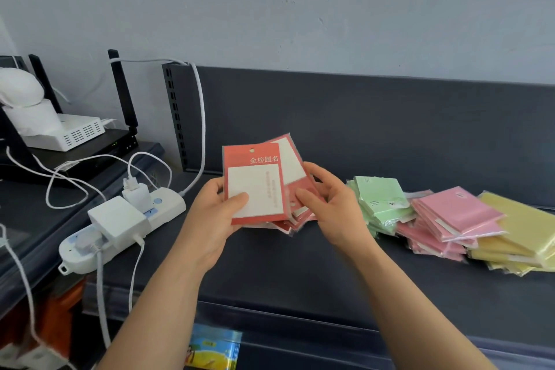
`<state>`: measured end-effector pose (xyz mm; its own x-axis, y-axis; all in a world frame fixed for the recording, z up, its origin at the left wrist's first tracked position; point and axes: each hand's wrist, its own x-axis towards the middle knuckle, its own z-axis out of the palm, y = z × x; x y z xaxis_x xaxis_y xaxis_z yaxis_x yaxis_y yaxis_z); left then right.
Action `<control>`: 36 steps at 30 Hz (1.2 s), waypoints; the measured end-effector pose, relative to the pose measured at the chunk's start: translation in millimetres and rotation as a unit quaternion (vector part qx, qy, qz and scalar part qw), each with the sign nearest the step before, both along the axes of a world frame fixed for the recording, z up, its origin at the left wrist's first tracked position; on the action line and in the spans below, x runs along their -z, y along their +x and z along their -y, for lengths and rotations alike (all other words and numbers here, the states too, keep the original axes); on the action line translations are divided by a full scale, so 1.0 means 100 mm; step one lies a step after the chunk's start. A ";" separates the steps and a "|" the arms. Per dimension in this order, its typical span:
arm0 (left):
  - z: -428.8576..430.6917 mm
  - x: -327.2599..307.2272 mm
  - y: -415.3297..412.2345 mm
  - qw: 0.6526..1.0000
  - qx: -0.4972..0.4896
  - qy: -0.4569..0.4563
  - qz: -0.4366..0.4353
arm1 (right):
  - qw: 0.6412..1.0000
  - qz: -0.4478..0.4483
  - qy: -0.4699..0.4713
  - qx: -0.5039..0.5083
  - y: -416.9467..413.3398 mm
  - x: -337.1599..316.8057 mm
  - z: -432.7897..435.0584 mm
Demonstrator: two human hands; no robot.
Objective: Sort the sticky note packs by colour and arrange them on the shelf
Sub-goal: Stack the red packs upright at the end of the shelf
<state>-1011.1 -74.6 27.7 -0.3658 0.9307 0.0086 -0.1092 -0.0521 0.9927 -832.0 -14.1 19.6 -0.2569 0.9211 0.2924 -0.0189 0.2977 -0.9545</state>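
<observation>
Shelf [300, 267] room is widest in the middle. Bare dark surface runs from the hands to the raised lip [330, 329] along the near edge, and a dark back panel [375, 117] closes the far side. On the left, a slotted post [175, 117] and a white power strip [120, 228] with its plugs and cables hem the space in. On the right, three heaps lie close together and overlap at their edges: green packs [381, 201], then pink packs [453, 213], then yellow packs [522, 219] farthest right, running out of view.

Over the shelf's left-middle, both hands hold red stock. The left hand [207, 219] pinches one red pack [255, 180] near its lower left corner, thumb flat on the white window, the other fingers hidden behind it. The right hand [333, 207] grips a fan of red packs [295, 168] just behind and to the right, thumb on the front, fingers [318, 171] curled round the right edge. The front pack stands nearly upright, face to the person, long axis running up and down, hang hole at the top. Those behind lean rightward.
</observation>
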 end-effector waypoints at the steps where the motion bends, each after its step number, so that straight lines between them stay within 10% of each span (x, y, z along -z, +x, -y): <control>1: 0.02 0.01 0.02 1.000 0.005 -0.003 -0.012 | 1.000 -0.013 -0.007 0.007 0.03 -0.01 0.00; 10: 0.12 0.08 0.00 0.997 -0.051 -0.017 -0.053 | 0.990 -0.076 -0.103 0.058 0.48 -0.06 -0.07; 31: 0.22 0.22 0.39 0.974 0.070 -0.038 -0.214 | 0.993 0.096 -0.032 0.054 0.32 -0.02 -0.15; 36: 0.27 0.27 0.05 0.995 -0.050 -0.035 -0.078 | 0.967 0.239 0.066 0.057 0.29 0.18 -0.28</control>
